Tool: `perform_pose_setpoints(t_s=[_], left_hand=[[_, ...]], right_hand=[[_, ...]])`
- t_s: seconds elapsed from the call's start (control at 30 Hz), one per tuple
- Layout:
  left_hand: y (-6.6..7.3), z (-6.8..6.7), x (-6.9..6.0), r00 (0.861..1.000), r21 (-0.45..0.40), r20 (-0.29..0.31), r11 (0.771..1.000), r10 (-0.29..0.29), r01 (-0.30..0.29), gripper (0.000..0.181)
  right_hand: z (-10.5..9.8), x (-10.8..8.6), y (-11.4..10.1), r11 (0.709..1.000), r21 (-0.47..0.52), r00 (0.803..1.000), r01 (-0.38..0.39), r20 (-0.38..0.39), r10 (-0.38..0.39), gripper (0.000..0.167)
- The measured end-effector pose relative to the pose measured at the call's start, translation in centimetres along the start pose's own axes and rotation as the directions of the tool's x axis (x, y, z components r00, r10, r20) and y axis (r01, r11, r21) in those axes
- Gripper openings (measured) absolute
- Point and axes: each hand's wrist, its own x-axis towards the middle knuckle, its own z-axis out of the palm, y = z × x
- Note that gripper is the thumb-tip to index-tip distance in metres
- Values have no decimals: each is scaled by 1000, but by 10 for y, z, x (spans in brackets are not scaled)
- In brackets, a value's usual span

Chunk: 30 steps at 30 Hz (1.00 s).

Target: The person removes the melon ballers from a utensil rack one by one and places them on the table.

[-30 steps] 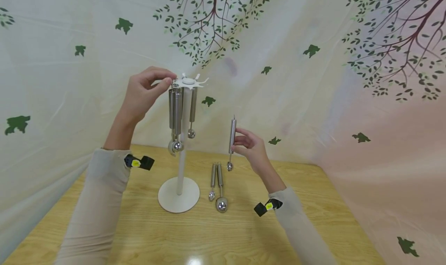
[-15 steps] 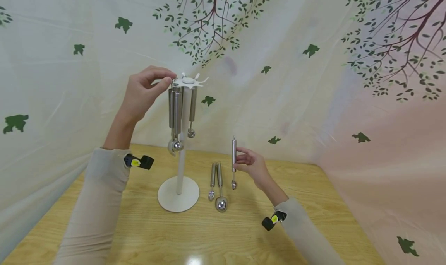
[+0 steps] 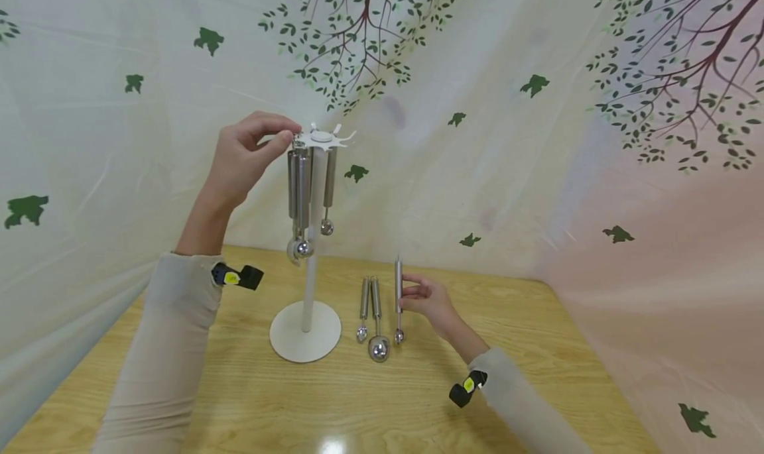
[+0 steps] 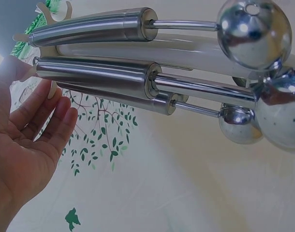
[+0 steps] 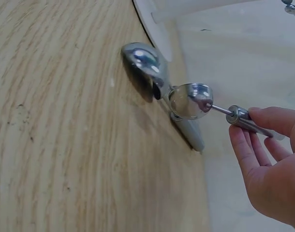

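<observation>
While the slim, shiny steel scoop with a straight cylindrical handle [image 3: 398, 288] stands roughly upright in my right hand [image 3: 431, 305], its small bowl hangs low over the pale wooden table [image 3: 251, 401]; whether the bowl touches the wood I cannot tell. My thumb and fingertips pinch the lower half of that handle from opposite sides. As I judge it, a light, even pinch serves best, since a smooth round handle could roll between fingertips, and slow wrist movements would spare the bowl a knock against its neighbours. Just to its left lie a small-bowled steel scoop [image 3: 364, 298] and a larger steel scoop with a big round bowl [image 3: 379, 349], side by side on the table. Farther left, the round-based white stand [image 3: 310, 282] carries several hanging steel scoops [image 3: 303, 189] from its hooked top. My left hand [image 3: 241, 152] is raised there, fingers turned inward, thumb and forefinger pinching the hooked edge beside a hanging handle's loop; whether the loop is in the pinch too is hard to tell. Gentle pressure, with no sideways pull, should save the tall stand a wobble. My right forearm slants in low from the right.
</observation>
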Motion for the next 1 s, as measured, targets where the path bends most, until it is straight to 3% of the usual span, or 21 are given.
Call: perform_pose_setpoints(t_s=[0.73, 1.0], left_hand=[[-2, 0, 0, 1000, -24, 3, 1000, 11, -11, 18], [0, 0, -1, 1000, 4, -1, 1000, 3, -3, 19]], right_hand=[[9, 9, 27, 997, 49, 996, -62, -61, 65, 55], [16, 10, 31, 993, 79, 991, -86, -93, 94, 51]])
